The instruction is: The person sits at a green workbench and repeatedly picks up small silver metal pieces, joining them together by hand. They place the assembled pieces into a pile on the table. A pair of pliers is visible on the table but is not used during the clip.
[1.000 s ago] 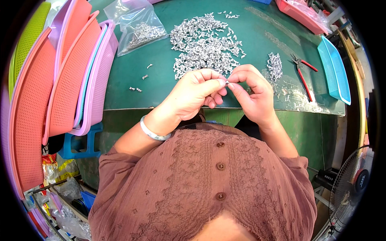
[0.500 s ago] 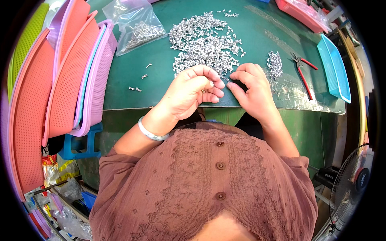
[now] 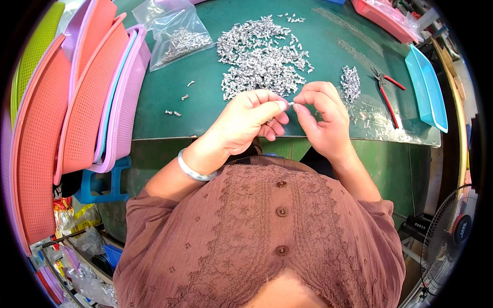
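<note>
1. Hands meet just above the near edge of the green table (image 3: 205, 113), seen from the head camera looking down. The left hand (image 3: 246, 120) and the right hand (image 3: 321, 118) pinch one small silvery metal piece (image 3: 291, 103) between them, thumb and forefinger of each closed on an end, the other fingers curled under.

2. The metal piece sits in the gap between the two sets of fingertips, held clear of the tabletop, just this side of the big heap of like pieces (image 3: 262, 56). It is too small to make out its form. Its long axis seems to run roughly left to right, from one hand to the other; which end leads I cannot tell.

3. To my eye the step in hand is working on a single piece, fitting or twisting it with both hands. The next move would call for a steady pinch and fine fingertip control, since the part is tiny and could slip.

4. Round about: a smaller heap (image 3: 351, 82) lies to the right, red-handled pliers (image 3: 386, 92) beside it, then a blue tray (image 3: 426, 87). A clear bag (image 3: 177, 36) of parts lies at the far left of the table, with a few loose bits (image 3: 177, 100) near it.

5. Stacked mesh baskets (image 3: 87, 102), pink and orange, stand on edge at the left. A fan (image 3: 454, 231) stands low on the right.
</note>
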Motion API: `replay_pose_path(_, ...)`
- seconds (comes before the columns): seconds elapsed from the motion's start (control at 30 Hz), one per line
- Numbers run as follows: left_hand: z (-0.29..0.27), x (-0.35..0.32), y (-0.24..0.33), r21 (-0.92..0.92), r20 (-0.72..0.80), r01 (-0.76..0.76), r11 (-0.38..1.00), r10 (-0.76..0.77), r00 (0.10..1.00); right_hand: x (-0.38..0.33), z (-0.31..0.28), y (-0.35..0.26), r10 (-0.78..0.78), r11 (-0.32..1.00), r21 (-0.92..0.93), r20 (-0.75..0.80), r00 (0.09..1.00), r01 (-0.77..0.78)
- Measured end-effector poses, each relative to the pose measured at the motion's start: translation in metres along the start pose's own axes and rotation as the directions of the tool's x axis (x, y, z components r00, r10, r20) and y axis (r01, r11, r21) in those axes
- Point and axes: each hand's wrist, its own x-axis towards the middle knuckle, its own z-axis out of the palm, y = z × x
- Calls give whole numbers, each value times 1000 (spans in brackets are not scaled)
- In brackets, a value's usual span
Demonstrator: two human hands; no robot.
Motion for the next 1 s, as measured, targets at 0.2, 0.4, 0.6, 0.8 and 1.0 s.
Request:
replay_pose_path(0.2, -2, 3, -6, -33, 38, -72, 997, 73, 997, 0, 2, -4, -5, 994, 110, 32, 999, 1)
replay_pose_path(0.4, -3, 0, -4, -16, 3, -54, 998, 54, 999, 6, -5, 12, 29, 976, -216, 106, 994, -6)
replay_pose_path(0.6, -9, -1, -2, -100, 26, -54, 993, 57, 998, 3, -11, 15, 30, 964, -264, 196, 980, 23)
replay_pose_path(0.8, -13, 1, -3, -120, 41, -95, 988, 101, 994, 1, -18, 15, 123, 969, -233, 183, 975, -78)
replay_pose_path(1.0, -10, 1, -2, -125, 31, -80, 989, 84, 996, -2, -12, 17, 112, 974, -216, 188, 976, -70)
